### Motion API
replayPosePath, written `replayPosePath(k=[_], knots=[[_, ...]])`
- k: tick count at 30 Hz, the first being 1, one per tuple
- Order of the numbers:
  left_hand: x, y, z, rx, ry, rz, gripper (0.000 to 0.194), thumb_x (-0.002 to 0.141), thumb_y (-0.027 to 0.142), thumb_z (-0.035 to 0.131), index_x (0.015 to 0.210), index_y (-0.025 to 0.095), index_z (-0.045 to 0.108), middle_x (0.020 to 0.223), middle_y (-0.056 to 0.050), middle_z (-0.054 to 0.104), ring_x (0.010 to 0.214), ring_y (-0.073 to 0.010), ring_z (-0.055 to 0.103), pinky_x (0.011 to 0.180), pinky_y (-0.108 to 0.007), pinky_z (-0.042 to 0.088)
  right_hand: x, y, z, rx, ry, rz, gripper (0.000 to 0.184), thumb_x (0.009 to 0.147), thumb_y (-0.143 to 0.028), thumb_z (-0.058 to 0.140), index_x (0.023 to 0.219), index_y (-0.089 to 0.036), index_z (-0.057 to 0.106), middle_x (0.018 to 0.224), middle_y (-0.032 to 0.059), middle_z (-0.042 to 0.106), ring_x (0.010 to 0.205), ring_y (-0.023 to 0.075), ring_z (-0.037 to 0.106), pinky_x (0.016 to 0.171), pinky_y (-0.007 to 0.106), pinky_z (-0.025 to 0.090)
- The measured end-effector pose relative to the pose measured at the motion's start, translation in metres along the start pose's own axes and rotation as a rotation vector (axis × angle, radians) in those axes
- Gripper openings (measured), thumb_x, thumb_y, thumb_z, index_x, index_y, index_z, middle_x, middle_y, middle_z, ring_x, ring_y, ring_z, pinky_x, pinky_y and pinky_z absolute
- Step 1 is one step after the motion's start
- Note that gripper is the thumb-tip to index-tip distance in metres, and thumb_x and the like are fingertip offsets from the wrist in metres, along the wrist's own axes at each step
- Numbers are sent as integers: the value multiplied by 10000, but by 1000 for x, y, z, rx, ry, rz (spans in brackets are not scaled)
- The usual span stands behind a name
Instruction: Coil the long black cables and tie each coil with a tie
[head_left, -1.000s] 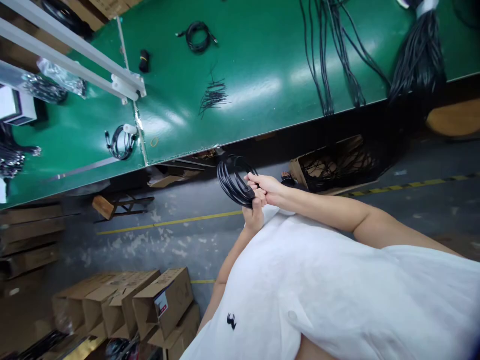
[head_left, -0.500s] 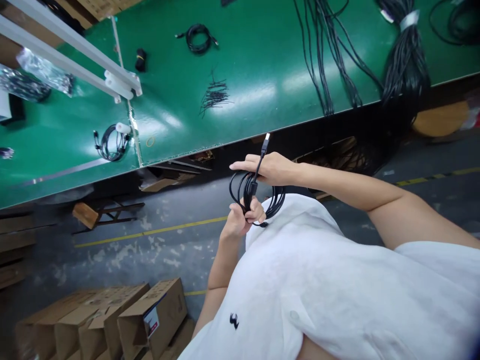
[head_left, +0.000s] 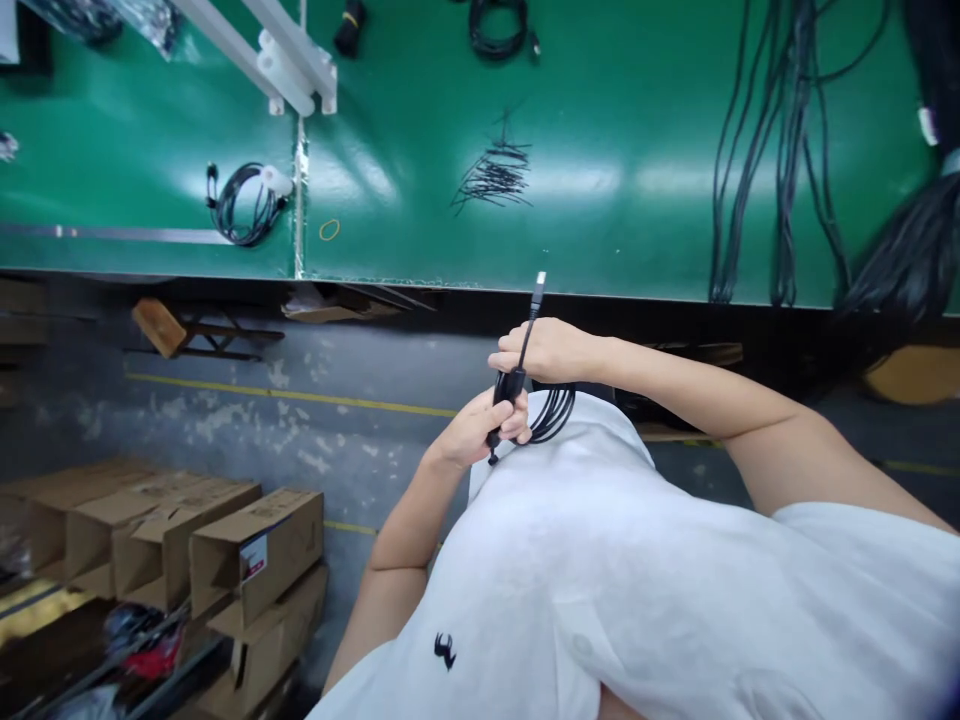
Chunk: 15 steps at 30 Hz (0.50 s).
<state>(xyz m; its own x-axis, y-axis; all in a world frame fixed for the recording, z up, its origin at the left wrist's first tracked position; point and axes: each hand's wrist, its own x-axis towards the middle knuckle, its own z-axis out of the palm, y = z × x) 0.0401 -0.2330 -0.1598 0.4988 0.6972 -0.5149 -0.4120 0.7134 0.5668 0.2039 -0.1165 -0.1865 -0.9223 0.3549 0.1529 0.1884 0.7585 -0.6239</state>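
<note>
Indoors, cardboard boxes [head_left: 296, 540] stand on the floor at left, while above them a second cable coil [head_left: 234, 205] lies on a green worktable [head_left: 637, 215], with a yellow band [head_left: 329, 230] beyond the seam. At center, in front of the table edge, a person's left hand [head_left: 480, 425] grips a coil of black cable [head_left: 556, 413], thumb and fingers pressed together around the gathered loops; its metal-tipped connector [head_left: 538, 290] points toward the table, near a scatter of thin black ties [head_left: 495, 178]. Just beside it, the right hand [head_left: 559, 350] curls its fingers inward behind the connector's lead; whether they pinch anything cannot be told. The step in hand appears to be tidying the held coil, and the next move would seem to call for a firm left grip while the right controls the end. At far right, loose cables [head_left: 784, 200] lie beside a thick bundle [head_left: 911, 250].
</note>
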Motion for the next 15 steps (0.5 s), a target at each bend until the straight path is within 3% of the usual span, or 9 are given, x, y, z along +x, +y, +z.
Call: replayPosePath(k=[3,6,9,12,15], knots=[[10,15,3,52,91,100,429,740,521,757,773,164,523,544,76,360,453,-49,318,476,-221,356,6,20,6,523,245,246,141,906,-287,514,843,-178,580,744,1,543,680,121,485,648,254,382],[30,21,4,62,295,306,418,791,549,697,765,186,491,531,86,348,430,-48,303,465,-220,347,17,30,32,1283,528,686,275,838,-421,650,773,-188,518,611,-60,436,551,83,423,606,241,434],[55,14,3,90,465,447,399,818,565,658,800,202,492,534,86,370,445,-61,342,518,-242,399,30,30,60,1894,611,1052,385,775,-470,739,751,-183,484,552,-102,344,472,40,319,507,178,397],[73,0,6,103,568,504,405,830,595,624,810,211,496,567,69,403,500,-80,392,588,-271,441,36,34,73,2064,676,1160,382,796,-440,739,740,-177,467,517,-127,249,429,20,207,403,132,245],[80,-4,10,102,622,493,442,816,628,617,760,212,480,579,57,403,525,-89,401,623,-285,453,32,49,68,1976,628,1096,380,790,-460,736,776,-192,468,523,-130,233,421,27,186,390,146,209]])
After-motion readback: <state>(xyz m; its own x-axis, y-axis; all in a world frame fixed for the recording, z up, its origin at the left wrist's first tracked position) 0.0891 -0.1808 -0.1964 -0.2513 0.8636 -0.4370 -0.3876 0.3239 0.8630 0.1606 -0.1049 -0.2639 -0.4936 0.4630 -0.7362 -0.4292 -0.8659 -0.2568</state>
